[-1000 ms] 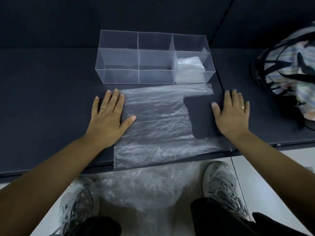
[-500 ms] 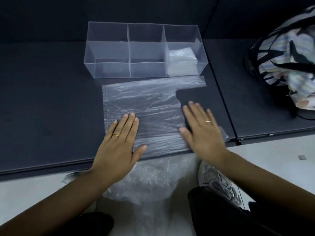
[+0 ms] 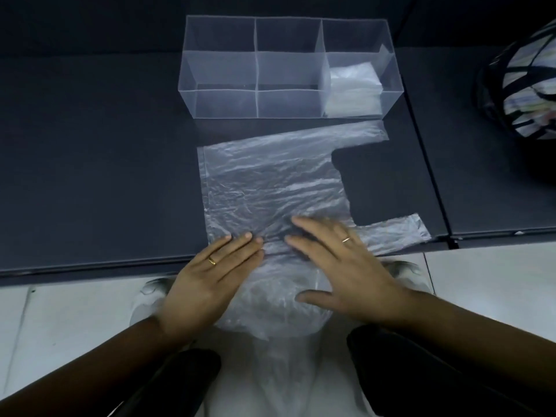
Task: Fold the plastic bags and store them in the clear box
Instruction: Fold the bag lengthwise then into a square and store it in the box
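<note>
A clear plastic bag [image 3: 270, 182] lies flat on the dark table [image 3: 90, 176], its two handles pointing right. My left hand [image 3: 210, 275] and my right hand [image 3: 343, 266] lie side by side with straight fingers over the bag's near edge, fingertips touching the plastic. Behind the bag stands the clear box [image 3: 288, 70] with three compartments. Folded plastic bags [image 3: 353, 91] fill its right compartment; the other two hold nothing.
A crumpled heap of clear plastic bags [image 3: 270, 302] sits below the table's front edge between my knees. A striped bag [image 3: 523, 82] stands at the far right on the table. A seam [image 3: 427, 164] splits the table right of the flat bag.
Both hands have slid from the bag's left and right sides toward its near edge and closer together. The view has shifted so the box and bag sit more central.
</note>
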